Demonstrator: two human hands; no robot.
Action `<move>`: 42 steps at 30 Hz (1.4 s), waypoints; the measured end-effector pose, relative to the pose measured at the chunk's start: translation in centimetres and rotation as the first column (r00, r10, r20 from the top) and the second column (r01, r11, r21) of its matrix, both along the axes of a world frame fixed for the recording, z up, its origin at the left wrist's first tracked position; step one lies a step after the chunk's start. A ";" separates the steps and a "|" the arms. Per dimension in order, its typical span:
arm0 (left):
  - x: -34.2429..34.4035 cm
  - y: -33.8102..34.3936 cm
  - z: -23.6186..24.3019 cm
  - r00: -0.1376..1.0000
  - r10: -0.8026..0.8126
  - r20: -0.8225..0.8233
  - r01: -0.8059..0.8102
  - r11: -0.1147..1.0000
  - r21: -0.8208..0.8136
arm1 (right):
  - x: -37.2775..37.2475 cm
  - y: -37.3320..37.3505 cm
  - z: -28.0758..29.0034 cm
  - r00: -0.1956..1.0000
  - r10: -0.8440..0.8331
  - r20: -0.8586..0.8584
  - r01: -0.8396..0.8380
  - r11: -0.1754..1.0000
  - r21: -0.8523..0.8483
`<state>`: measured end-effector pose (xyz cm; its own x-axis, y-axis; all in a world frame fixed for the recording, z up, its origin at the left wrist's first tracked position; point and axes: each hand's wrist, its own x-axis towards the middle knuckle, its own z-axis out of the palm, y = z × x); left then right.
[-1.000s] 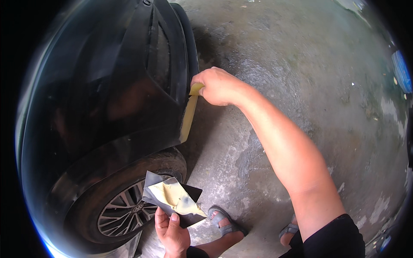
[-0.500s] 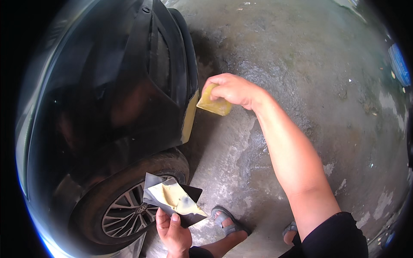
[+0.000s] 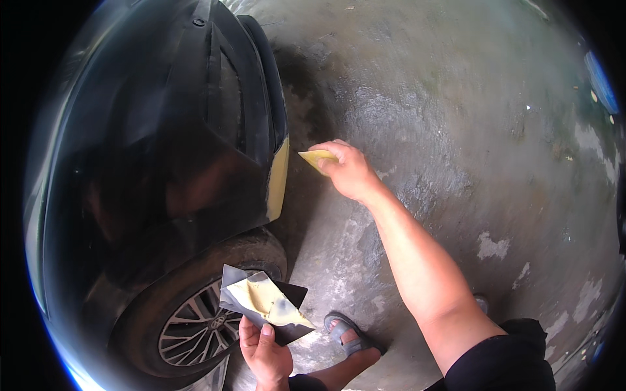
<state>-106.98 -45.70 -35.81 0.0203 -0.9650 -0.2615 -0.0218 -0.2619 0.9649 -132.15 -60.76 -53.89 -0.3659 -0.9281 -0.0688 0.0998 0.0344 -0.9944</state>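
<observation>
Between the thumb and fingers of my right hand is a flat yellow spreader, its pointed corner toward the car. It is a little apart from the pale yellow filler patch on the corner of the black car's bumper. My left hand grips a dark, flat mixing board from below, in front of the wheel. Pale yellow filler paste is spread over the board's upper face. Part of the fingers under the board is hidden.
The black car fills the left side, with its wheel below the bumper. My sandalled foot stands on the stained concrete floor. A blue object lies at the far right edge.
My right hand has dropped slightly and turned, so the spreader now shows more edge-on. The view has shifted a little. My left hand still holds the board in nearly the same place.
</observation>
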 end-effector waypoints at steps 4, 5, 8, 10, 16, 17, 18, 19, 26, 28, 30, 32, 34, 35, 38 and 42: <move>0.1 0.1 -0.3 1.000 -0.001 0.007 0.001 1.000 -0.003 | 1.7 -1.5 -1.0 0.953 -0.269 -0.143 0.243 0.954 -0.176; 0.2 0.1 -0.2 1.000 -0.001 0.014 0.001 1.000 -0.006 | 1.9 -2.0 -1.1 0.943 -0.293 -0.159 0.259 0.944 -0.205; 0.5 0.2 -0.5 0.999 0.026 0.022 -0.026 1.000 -0.007 | 1.8 -3.1 -1.2 0.911 -0.358 -0.205 0.295 0.912 -0.284; 0.7 0.2 -0.7 0.999 0.037 0.029 -0.037 0.999 -0.008 | 1.8 -3.6 -1.2 0.897 -0.384 -0.219 0.303 0.894 -0.330; 1.5 0.1 -0.7 0.998 0.039 0.048 -0.039 0.999 -0.005 | 3.6 -2.8 -0.2 0.885 -0.404 -0.230 0.307 0.879 -0.364; 1.6 0.1 -0.8 0.998 0.043 0.050 -0.042 0.999 -0.006 | 4.0 -2.4 0.1 0.885 -0.407 -0.228 0.306 0.876 -0.373; 1.8 0.1 -0.8 0.997 0.047 0.053 -0.047 0.999 -0.008 | 4.6 -2.0 0.4 0.884 -0.409 -0.226 0.305 0.872 -0.382; 1.9 0.1 -0.8 0.998 0.044 0.053 -0.043 0.999 -0.005 | 5.1 -1.6 0.6 0.883 -0.411 -0.227 0.305 0.869 -0.389; 1.8 0.0 -1.0 0.999 0.029 0.036 -0.029 1.000 0.007 | 9.0 1.0 1.0 0.913 -0.379 -0.151 0.292 0.867 -0.404; 1.5 -0.1 -0.9 0.999 0.025 0.037 -0.025 1.000 -0.002 | 10.2 1.7 1.0 0.919 -0.371 -0.130 0.292 0.867 -0.405; 1.6 -0.1 -0.9 0.999 0.025 0.025 -0.025 1.000 -0.004 | 11.4 2.6 1.0 0.934 -0.340 -0.111 0.272 0.876 -0.400; 1.4 0.0 -0.8 0.999 0.032 0.024 -0.032 0.999 -0.014 | 12.4 3.2 1.1 0.938 -0.331 -0.102 0.266 0.876 -0.402; 1.0 0.1 -0.7 0.998 0.051 0.040 -0.050 0.998 -0.030 | 13.3 3.8 0.9 0.947 -0.309 -0.086 0.250 0.879 -0.407; 0.9 0.1 -0.6 0.998 0.045 0.049 -0.043 0.998 -0.042 | 13.7 4.1 0.7 0.951 -0.298 -0.077 0.242 0.879 -0.410; 0.3 -0.1 -0.6 0.998 0.026 0.061 -0.021 0.996 -0.083 | 13.8 5.1 -0.3 0.973 -0.197 -0.118 0.133 0.902 -0.411; 0.1 -0.9 -0.2 0.995 -0.017 0.098 0.035 0.983 -0.182 | 10.3 6.7 -0.4 0.971 -0.206 -0.123 0.147 0.916 -0.373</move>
<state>-106.88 -46.56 -35.99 0.0106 -0.9969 -0.0778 -0.1212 -0.0785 0.9895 -121.88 -54.07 -54.25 -0.5047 -0.7984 0.3283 -0.0869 -0.3314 -0.9395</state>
